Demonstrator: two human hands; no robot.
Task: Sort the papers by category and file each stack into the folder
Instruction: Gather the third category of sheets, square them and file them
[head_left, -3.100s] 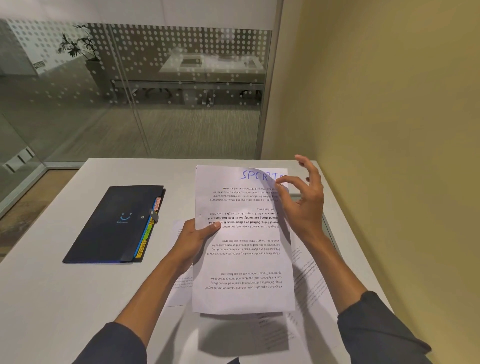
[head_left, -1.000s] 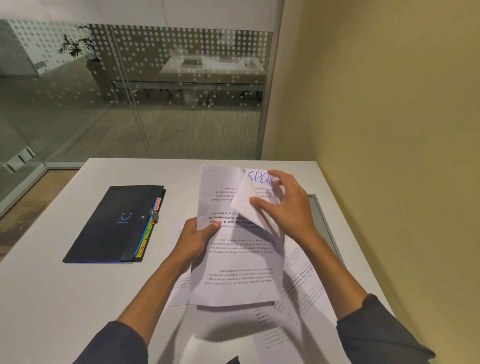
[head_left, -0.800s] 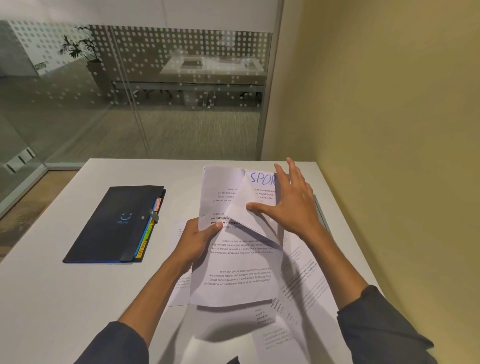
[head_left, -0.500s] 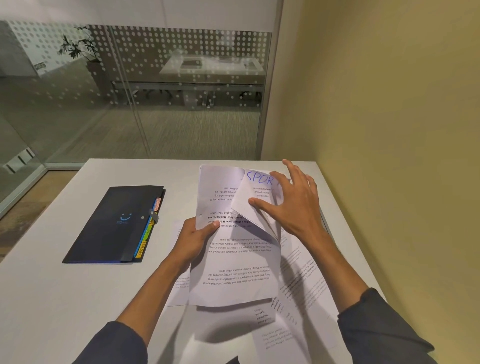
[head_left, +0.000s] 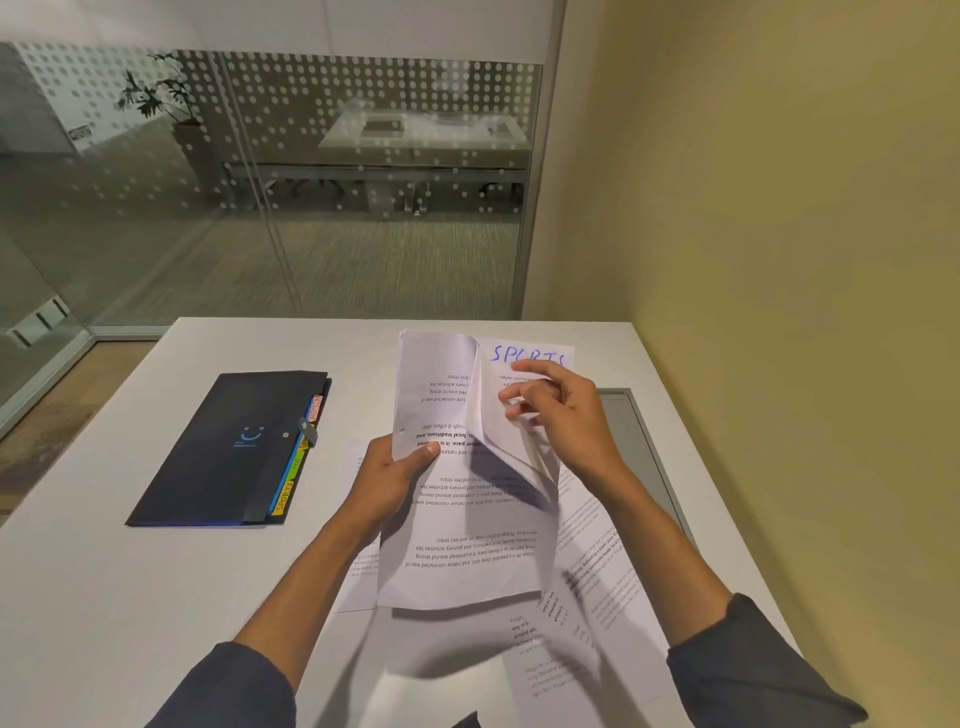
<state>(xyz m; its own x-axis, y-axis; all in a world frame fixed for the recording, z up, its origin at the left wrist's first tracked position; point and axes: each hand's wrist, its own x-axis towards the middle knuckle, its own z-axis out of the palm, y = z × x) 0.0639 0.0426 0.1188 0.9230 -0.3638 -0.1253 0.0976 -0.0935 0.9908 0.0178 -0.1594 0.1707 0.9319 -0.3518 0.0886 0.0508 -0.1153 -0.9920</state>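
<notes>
My left hand (head_left: 387, 480) grips the left edge of a stack of printed papers (head_left: 467, 545) held above the white table. My right hand (head_left: 558, 415) has its fingers curled round the top sheet's upper right corner and folds it back toward me. Behind the fold a sheet shows SPORTS (head_left: 527, 354) handwritten in blue. A dark expanding folder (head_left: 228, 447) lies shut to the left, with coloured tabs along its right side, one reading SPORTS.
More printed sheets (head_left: 597, 582) lie spread on the table (head_left: 104, 571) under and right of the held stack. A grey inset panel (head_left: 639, 441) sits in the tabletop near the yellow wall (head_left: 779, 260). A glass partition stands beyond the table's far edge.
My right hand has curled its fingers onto the folded corner and bent the top sheet further back, so more of the word SPORTS shows. My left hand keeps its grip.
</notes>
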